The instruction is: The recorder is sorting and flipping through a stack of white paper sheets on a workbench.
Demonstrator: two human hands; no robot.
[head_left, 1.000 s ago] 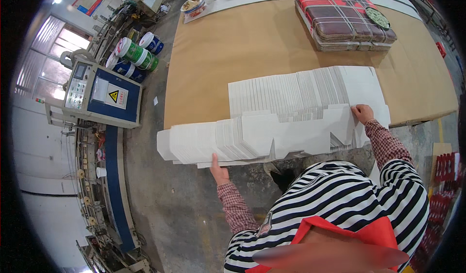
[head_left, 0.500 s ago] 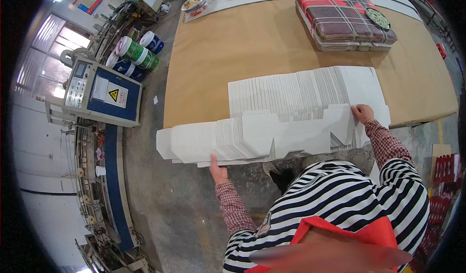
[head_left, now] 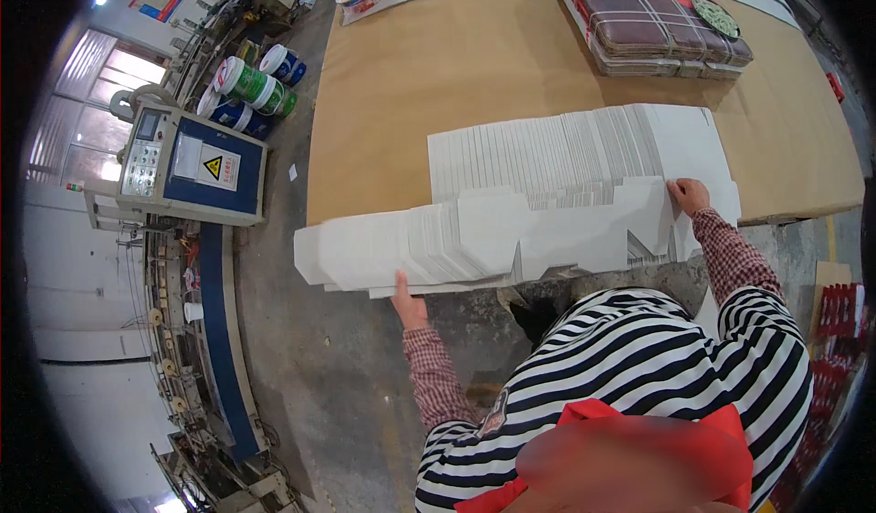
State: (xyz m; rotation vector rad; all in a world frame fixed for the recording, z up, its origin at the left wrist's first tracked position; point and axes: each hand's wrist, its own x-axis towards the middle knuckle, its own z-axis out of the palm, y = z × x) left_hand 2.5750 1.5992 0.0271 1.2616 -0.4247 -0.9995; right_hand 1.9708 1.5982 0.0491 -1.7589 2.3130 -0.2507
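Fanned-out white die-cut cardboard blanks (head_left: 493, 230) lie in an overlapping row along the near edge of the table, their left end jutting past it. My left hand (head_left: 411, 308) holds their near edge toward the left, thumb up against the cards and fingers mostly hidden underneath. At the right end, my right hand (head_left: 691, 195) is closed on the edge of the same blanks, fingers curled. Just behind them lies a second fanned row of white blanks (head_left: 538, 159), partly covered by the front row.
Brown paper covers the table (head_left: 383, 102). A strapped stack of dark red and brown sheets (head_left: 648, 25) sits at the far right, with a round green patterned dish (head_left: 716, 17) on it. Paint buckets (head_left: 251, 86) and a blue-panelled machine (head_left: 214, 166) stand left, across the floor.
The whole view has shifted a little, so the table and cards sit higher in the picture. Both hands keep their places on the blanks.
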